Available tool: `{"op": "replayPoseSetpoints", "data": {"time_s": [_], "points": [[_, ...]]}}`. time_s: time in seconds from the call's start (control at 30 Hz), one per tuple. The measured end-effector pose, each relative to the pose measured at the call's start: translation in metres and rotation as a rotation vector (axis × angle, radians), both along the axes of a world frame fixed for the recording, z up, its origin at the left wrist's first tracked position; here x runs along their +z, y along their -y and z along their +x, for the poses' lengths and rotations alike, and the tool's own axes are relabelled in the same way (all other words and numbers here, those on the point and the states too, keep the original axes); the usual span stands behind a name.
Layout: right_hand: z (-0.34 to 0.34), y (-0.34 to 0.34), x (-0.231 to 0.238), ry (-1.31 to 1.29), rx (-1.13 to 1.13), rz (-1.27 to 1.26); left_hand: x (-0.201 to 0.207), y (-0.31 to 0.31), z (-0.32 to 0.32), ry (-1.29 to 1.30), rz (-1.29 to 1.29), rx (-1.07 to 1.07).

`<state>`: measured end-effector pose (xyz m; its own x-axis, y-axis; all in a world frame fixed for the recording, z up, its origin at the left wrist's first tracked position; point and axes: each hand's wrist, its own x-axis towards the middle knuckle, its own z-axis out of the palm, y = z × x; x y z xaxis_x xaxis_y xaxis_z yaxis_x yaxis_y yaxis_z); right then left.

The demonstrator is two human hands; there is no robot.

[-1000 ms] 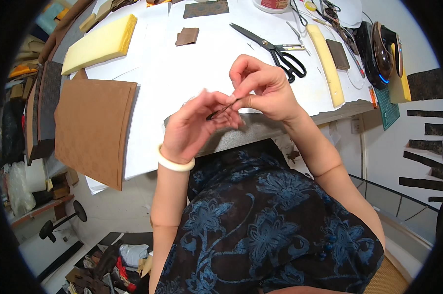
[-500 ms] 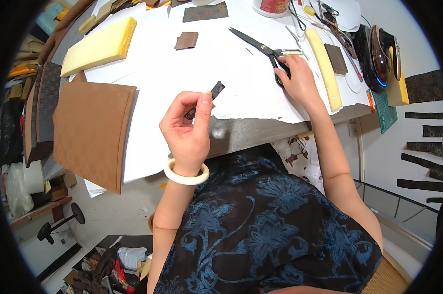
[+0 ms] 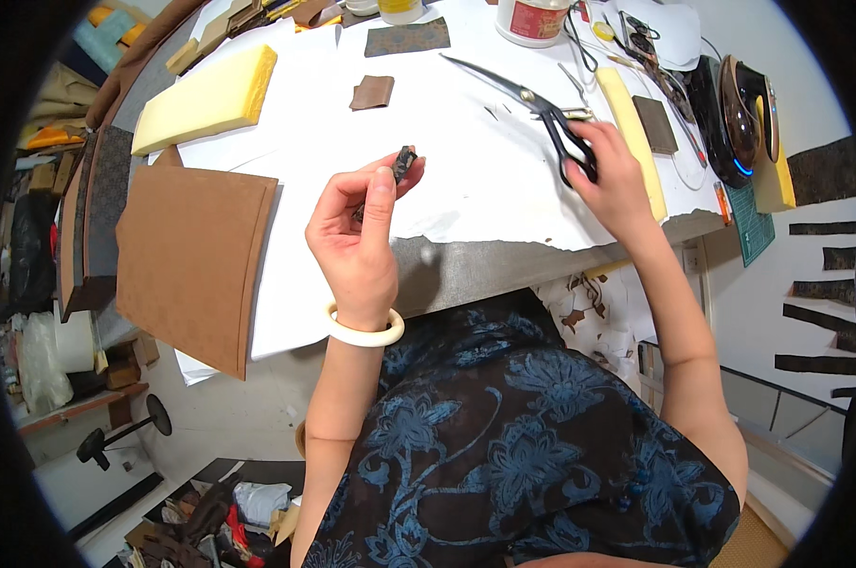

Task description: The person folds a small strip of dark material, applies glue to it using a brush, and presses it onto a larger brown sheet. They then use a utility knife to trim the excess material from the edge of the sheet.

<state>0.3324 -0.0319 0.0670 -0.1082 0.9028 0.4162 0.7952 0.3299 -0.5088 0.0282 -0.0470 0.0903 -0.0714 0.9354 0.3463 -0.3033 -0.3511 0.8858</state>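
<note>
Left hand (image 3: 357,237) raised above bench (image 3: 466,189), pinching dark strip (image 3: 401,165) between thumb and fingertips. Right hand (image 3: 610,180) on black scissors (image 3: 546,118), fingers curled round handles, blades flat on white paper (image 3: 447,123). Brown board (image 3: 191,260) at left.

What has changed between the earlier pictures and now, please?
The right hand let go of the small dark strip, moved right and took the black-handled scissors. The left hand alone now holds the strip, raised over the white paper sheet. The yellow foam block and brown board stayed put.
</note>
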Motion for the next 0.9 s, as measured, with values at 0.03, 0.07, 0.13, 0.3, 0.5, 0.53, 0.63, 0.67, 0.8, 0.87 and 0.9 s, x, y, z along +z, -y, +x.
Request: {"op": "replayPoseSetpoints", "data": {"time_s": [0.03, 0.07, 0.13, 0.3, 0.5, 0.53, 0.63, 0.67, 0.8, 0.87, 0.9], "points": [[-0.001, 0.012, 0.005, -0.084, 0.014, 0.030, -0.001, -0.001, -0.002, 0.001, -0.004, 0.005], [-0.004, 0.027, 0.009, -0.201, 0.021, -0.058, -0.003, -0.004, -0.003, 0.002, -0.008, 0.010], [-0.005, 0.061, 0.005, -0.487, 0.043, -0.279, -0.004, -0.008, -0.003, 0.023, -0.014, -0.011], [-0.009, 0.104, 0.002, -1.170, 0.290, -0.768, -0.004, -0.014, 0.000, 0.082, -0.044, -0.076], [-0.013, 0.113, -0.007, -1.156, 0.352, -0.805, -0.009, -0.015, 0.001, 0.042, -0.086, -0.092], [-0.015, 0.113, -0.005, -1.153, 0.336, -0.813, -0.009, -0.015, 0.001, 0.046, -0.094, -0.090], [-0.016, 0.113, -0.005, -1.139, 0.323, -0.828, -0.006, -0.016, 0.002, 0.050, -0.113, -0.085], [-0.016, 0.113, -0.005, -1.134, 0.324, -0.831, -0.004, -0.016, 0.003, 0.046, -0.118, -0.082], [-0.017, 0.112, -0.004, -1.092, 0.299, -0.843, -0.005, -0.017, 0.002, 0.036, -0.125, -0.077], [-0.019, 0.112, -0.004, -1.100, 0.285, -0.837, -0.006, -0.018, 0.002, 0.048, -0.121, -0.083], [-0.019, 0.112, -0.004, -1.101, 0.290, -0.833, -0.007, -0.019, 0.002, 0.055, -0.118, -0.086]]}}
